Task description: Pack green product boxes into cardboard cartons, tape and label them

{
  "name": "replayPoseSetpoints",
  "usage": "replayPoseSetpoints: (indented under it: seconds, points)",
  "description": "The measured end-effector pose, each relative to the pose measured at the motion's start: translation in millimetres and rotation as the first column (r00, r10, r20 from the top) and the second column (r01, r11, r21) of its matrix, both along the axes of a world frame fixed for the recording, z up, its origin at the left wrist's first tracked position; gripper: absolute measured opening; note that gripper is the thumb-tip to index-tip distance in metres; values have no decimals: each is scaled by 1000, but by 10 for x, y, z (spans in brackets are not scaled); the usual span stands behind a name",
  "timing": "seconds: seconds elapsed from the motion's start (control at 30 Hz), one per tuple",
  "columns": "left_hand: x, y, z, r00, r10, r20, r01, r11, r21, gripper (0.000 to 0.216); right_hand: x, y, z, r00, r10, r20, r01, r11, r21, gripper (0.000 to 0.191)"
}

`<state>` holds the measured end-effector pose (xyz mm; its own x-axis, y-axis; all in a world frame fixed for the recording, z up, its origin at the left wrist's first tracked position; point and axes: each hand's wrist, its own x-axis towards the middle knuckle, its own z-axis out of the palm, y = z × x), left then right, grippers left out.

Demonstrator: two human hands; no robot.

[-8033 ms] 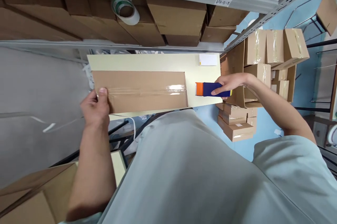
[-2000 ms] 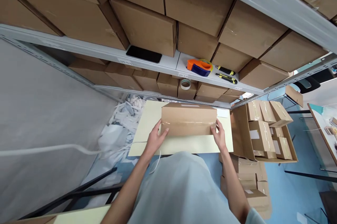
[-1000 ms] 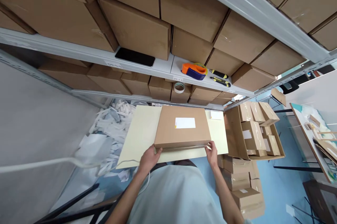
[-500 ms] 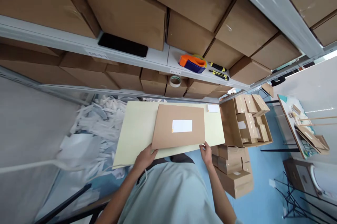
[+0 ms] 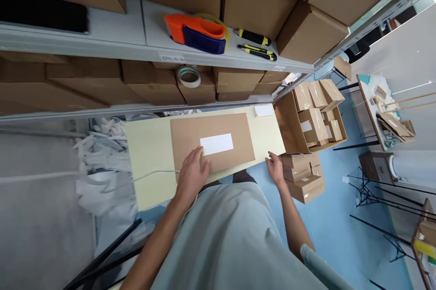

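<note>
A flat brown cardboard piece [image 5: 184,133] lies on the pale yellow tabletop [image 5: 150,149], with a white label [image 5: 218,143] on its upper face. My left hand [image 5: 193,172] rests over its near left part, fingers stretched out, the fingertips at the label's left edge. Nothing shows in that hand. By the table's front right edge is my right hand [image 5: 275,169], apart from the cardboard, its fingers loosely bent and spread with nothing visible between them. A small white label stack or card [image 5: 263,111] sits at the table's far right corner.
Above the table, a shelf [image 5: 112,22] carries boxes, an orange and blue tape dispenser [image 5: 200,33], utility knives [image 5: 257,51] and a black phone-like slab [image 5: 41,10]. A tape roll [image 5: 188,76] sits below. Packed cartons [image 5: 313,124] stand right; white scraps [image 5: 105,158] lie left.
My left hand has moved from the cardboard's near left corner onto its face beside the label. My right hand has left the near right corner and moved right. The view has shifted.
</note>
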<state>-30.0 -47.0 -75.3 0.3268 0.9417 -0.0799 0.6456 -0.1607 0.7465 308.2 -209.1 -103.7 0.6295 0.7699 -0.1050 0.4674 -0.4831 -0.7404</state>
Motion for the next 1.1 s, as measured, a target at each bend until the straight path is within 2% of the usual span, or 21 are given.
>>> replayPoseSetpoints:
  seconds: [0.1, 0.2, 0.4, 0.5, 0.63, 0.73, 0.87, 0.97, 1.1]
  points:
    - [324, -1, 84, 1000, 12, -2, -13, 999, -44, 59, 295, 191, -1, 999, 44, -12, -44, 999, 2, 48]
    - [708, -64, 160, 1000, 1, 0, -1, 997, -83, 56, 604, 459, -13, 986, 161, 41, -161, 987, -6, 44]
    - [1552, -71, 292, 997, -70, 13, 72, 981, -181, 51, 1224, 1267, -80, 878, 443, 182, -442, 896, -45, 38]
    - [1951, 8, 335, 998, -54, 13, 56, 978, -200, 50, 1484, 1762, -187, 818, 542, 190, -542, 838, -60, 35]
    - [2366, 31, 351, 1000, -3, 31, 9, 978, -210, 51, 1679, 2400, -479, 739, 652, 171, -640, 758, -122, 35]
    - [2547, -80, 332, 998, 45, 46, -33, 973, -230, 48, 1708, 2737, -749, 701, 701, 132, -679, 712, -178, 37]
    - [2643, -267, 300, 996, 87, 31, -73, 950, -305, 46, 1699, 2888, -1008, 687, 720, 97, -682, 685, -257, 37]
    - [2668, -317, 299, 993, 117, -4, -111, 930, -351, 47, 1710, 2877, -1091, 689, 718, 100, -679, 687, -259, 32]
    - [2712, -296, 305, 991, 132, -19, -130, 928, -348, 49, 1729, 2873, -1115, 690, 716, 104, -681, 691, -243, 25]
